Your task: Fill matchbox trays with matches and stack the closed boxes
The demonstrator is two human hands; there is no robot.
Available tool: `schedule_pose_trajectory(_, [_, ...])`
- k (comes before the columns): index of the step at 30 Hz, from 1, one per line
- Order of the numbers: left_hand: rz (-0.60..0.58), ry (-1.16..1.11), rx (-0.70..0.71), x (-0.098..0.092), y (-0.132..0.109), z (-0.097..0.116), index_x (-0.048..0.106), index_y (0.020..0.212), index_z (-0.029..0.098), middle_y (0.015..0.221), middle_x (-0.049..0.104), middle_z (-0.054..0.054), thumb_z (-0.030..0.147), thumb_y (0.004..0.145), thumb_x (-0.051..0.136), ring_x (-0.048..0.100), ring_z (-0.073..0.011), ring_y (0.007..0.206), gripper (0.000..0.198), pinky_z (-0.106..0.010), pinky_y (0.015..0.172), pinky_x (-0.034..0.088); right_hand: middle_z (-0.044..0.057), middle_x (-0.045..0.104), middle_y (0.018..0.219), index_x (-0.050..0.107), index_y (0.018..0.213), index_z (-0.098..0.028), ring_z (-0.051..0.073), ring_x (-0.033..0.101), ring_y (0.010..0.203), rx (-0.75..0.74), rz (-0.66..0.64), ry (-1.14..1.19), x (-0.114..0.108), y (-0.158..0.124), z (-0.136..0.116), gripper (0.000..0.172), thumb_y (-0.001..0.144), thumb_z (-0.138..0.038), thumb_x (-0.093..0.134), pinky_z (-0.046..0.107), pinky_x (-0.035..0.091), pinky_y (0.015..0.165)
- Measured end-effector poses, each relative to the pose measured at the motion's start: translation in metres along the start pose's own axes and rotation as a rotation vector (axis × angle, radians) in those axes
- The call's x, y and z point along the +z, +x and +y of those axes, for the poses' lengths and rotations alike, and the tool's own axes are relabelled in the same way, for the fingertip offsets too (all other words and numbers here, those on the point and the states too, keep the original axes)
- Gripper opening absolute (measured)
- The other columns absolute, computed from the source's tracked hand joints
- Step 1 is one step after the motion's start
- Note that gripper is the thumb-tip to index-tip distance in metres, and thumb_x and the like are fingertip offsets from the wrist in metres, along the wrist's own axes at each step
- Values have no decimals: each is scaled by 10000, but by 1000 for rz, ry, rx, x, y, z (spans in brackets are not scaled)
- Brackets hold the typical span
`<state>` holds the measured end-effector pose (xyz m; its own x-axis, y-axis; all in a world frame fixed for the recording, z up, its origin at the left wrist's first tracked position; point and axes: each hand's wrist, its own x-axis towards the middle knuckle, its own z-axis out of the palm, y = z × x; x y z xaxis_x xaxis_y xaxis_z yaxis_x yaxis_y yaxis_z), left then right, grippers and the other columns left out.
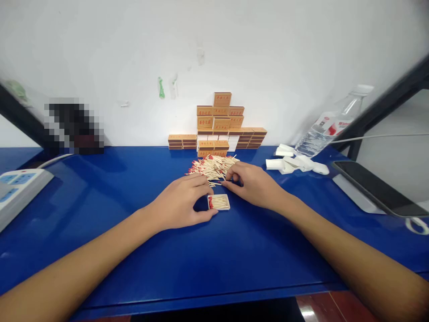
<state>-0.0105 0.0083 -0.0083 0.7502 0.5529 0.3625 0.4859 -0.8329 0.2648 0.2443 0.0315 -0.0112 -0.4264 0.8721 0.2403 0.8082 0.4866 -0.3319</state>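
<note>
My left hand [185, 200] grips the left end of a small white matchbox tray [228, 206], thumb at the near side and fingers at the far side. Red-headed matches [218, 202] lie in the tray, heads to the left. Just behind and to the right, my right hand [252, 183] pinches a match [219, 182] at the near edge of a loose heap of matches [209, 167]. Part of the heap is hidden behind both hands.
Stacked orange matchboxes [221, 117] stand against the wall. White empty trays [291, 163], a leaning plastic bottle [328, 125] and a propped phone [382, 188] are on the right of the blue table [214, 264]. A power strip [20, 190] lies at the left.
</note>
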Motion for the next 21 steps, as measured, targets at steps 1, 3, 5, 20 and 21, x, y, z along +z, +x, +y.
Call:
schedule_pose_trajectory(1, [-4,3,-1,0,0,0,723,1033,169,957,685,-55,398,934,723,653,-226,930,249,-380,858,542,36,655,878,629,867,-205,170,559,730,1,-18,1,2,0,0,146,963,-303,679,302,390,663])
schedule_pose_trajectory(3, [-6,9,-3,0,0,-1,723,1036,167,952,685,-55,406,936,721,653,-226,926,258,-381,858,541,35,653,847,613,848,-210,178,565,734,8,-65,5,2,0,1,156,986,-275,642,304,386,663])
schedule_pose_trajectory(5, [-6,14,-4,-1,0,-2,722,1034,169,947,687,-53,412,936,719,656,-226,921,262,-378,854,540,47,656,855,592,845,-212,193,580,757,16,-124,6,-1,0,4,174,1007,-276,607,313,396,681])
schedule_pose_trajectory(20, [36,5,-46,1,1,-5,701,967,175,900,676,-36,394,940,704,639,-215,898,221,-365,818,531,40,636,931,567,934,-210,173,556,794,-161,-192,274,-5,-14,-30,163,1069,-283,511,302,415,718])
schedule_pose_trajectory(21, [38,3,-47,1,1,-5,701,966,174,894,674,-36,389,940,704,637,-214,895,216,-364,816,530,41,637,935,569,934,-209,173,559,796,-163,-194,267,-4,-13,-29,155,1066,-269,514,301,415,717])
